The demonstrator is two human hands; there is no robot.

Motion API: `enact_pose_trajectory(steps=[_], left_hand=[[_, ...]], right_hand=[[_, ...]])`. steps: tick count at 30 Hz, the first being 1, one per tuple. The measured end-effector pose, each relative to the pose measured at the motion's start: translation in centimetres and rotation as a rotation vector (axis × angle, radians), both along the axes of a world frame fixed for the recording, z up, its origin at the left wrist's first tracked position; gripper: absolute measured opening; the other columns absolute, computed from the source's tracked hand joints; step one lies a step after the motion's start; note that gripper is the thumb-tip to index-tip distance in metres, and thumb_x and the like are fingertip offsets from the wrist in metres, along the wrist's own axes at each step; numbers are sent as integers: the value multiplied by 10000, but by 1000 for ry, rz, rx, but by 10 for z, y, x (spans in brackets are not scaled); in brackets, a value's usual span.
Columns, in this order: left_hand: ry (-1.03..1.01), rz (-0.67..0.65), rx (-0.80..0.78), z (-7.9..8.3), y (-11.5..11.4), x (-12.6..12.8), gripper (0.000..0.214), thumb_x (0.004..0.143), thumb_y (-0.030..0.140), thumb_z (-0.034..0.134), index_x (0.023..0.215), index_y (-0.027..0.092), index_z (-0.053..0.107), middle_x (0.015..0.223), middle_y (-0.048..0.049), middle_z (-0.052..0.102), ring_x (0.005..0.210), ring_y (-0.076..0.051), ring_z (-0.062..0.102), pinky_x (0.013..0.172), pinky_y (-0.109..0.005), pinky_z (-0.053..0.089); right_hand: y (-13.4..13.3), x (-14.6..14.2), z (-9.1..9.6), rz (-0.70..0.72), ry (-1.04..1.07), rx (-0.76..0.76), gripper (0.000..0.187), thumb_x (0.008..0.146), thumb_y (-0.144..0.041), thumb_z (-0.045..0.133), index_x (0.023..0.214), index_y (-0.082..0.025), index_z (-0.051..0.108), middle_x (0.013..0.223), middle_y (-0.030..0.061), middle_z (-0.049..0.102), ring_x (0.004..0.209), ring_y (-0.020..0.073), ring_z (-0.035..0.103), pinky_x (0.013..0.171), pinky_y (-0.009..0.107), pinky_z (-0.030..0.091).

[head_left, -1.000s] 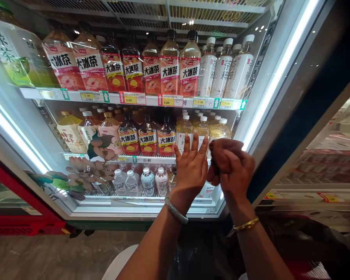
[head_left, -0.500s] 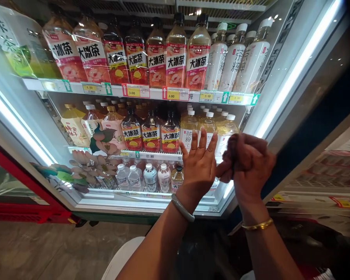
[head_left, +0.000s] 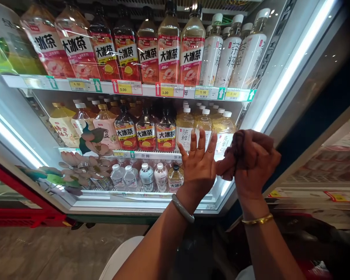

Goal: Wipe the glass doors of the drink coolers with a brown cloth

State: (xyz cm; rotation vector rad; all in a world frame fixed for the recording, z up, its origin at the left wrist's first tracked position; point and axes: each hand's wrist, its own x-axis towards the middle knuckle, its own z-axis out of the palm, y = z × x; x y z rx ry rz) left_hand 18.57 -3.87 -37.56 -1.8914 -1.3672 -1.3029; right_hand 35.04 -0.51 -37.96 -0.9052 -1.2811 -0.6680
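Fingers spread, my left hand (head_left: 198,165) is raised flat in front of the glass door of a lit drinks cooler; whether the palm touches the glass I cannot tell. A grey bangle circles that wrist. Just to its right, my right hand (head_left: 255,171), with a gold bracelet on the wrist, is closed around a crumpled brown cloth (head_left: 236,149). The cloth hangs bunched toward my left hand. Behind the glass, light yellow tea bottles (head_left: 205,120) with white caps stand nearest my fingers, partly hidden by them.
Large iced tea bottles (head_left: 166,56) line the upper shelf, above price tags (head_left: 125,88). Small bottles (head_left: 147,177) stand on the bottom shelf. A flower decal (head_left: 84,169) is on the glass at left. A red cabinet (head_left: 23,216) adjoins, and a white rounded object (head_left: 116,256) is below.
The view has shifted, so the cooler and bottles appear further left and slightly larger. My left hand keeps its spread pose. The right hand with the cloth has moved slightly right.
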Motion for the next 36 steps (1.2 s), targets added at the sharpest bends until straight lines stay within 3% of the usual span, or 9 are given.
enact_pose_trajectory(steps=[3, 7, 11, 15, 18, 22, 25, 29, 36], left_hand=[[8, 3, 9, -1, 1, 2, 708, 1003, 202, 478, 1678, 235, 267, 1762, -95, 87, 1651, -267, -28, 1292, -593, -163], [9, 0, 0, -2, 3, 0, 703, 1010, 251, 502, 1676, 235, 278, 1761, -94, 105, 1651, -272, -47, 1286, -581, -186], [10, -16, 33, -3, 4, -2, 692, 1003, 218, 479, 1669, 206, 293, 1758, -87, 120, 1648, -237, -66, 1294, -550, -192], [15, -36, 22, -2, 1, -2, 668, 1023, 226, 452, 1669, 199, 285, 1762, -76, 85, 1647, -226, -65, 1297, -540, -194], [6, -21, 29, -3, 0, 1, 643, 1046, 257, 446, 1668, 211, 289, 1762, -77, 68, 1652, -235, -27, 1304, -542, -179], [2, 16, 41, -10, 0, 8, 693, 1022, 234, 477, 1678, 207, 254, 1755, -91, 118, 1653, -253, -7, 1314, -552, -157], [3, 17, 18, -14, 0, 11, 719, 1013, 230, 493, 1683, 206, 233, 1754, -96, 104, 1653, -276, 11, 1325, -575, -109], [1, 10, 3, -13, -2, 10, 704, 1033, 215, 459, 1688, 221, 201, 1757, -95, 74, 1653, -281, 21, 1325, -600, -78], [4, 5, 37, -15, 1, 7, 692, 1046, 234, 432, 1691, 205, 183, 1755, -81, 112, 1655, -249, -10, 1323, -558, -133]], right_hand=[[-4, -11, 3, -17, -17, -5, 270, 913, -342, 669, 1156, -229, 705, 1096, 114, 627, 1039, 286, 646, 875, 454, 531], [-10, -31, -11, 39, -163, -81, 297, 900, -391, 634, 1149, -238, 682, 1025, 69, 598, 939, 243, 601, 781, 399, 535], [-5, -11, -14, 24, -198, -28, 239, 878, -339, 682, 1101, -255, 694, 1021, 64, 634, 937, 234, 594, 820, 392, 522], [0, 13, -4, 7, -56, -11, 297, 852, -251, 653, 1147, -218, 647, 1018, 89, 675, 1017, 276, 589, 888, 439, 502], [-5, 3, -1, 32, 10, -65, 351, 828, -278, 648, 1169, -203, 629, 1060, 93, 668, 1025, 286, 584, 900, 464, 504], [-11, -14, -6, 69, -117, -119, 314, 836, -364, 656, 1114, -217, 652, 1020, 71, 640, 960, 264, 594, 865, 441, 522], [-8, -2, -10, 36, -206, -128, 221, 857, -368, 673, 1031, -234, 650, 930, 54, 633, 900, 247, 599, 820, 401, 513], [-2, 16, -8, -32, -110, -81, 189, 870, -321, 673, 1028, -230, 621, 948, 90, 654, 971, 285, 604, 855, 435, 500], [-13, -22, -7, 79, -122, -129, 260, 848, -379, 651, 1063, -236, 619, 982, 69, 627, 964, 271, 584, 855, 441, 507]])
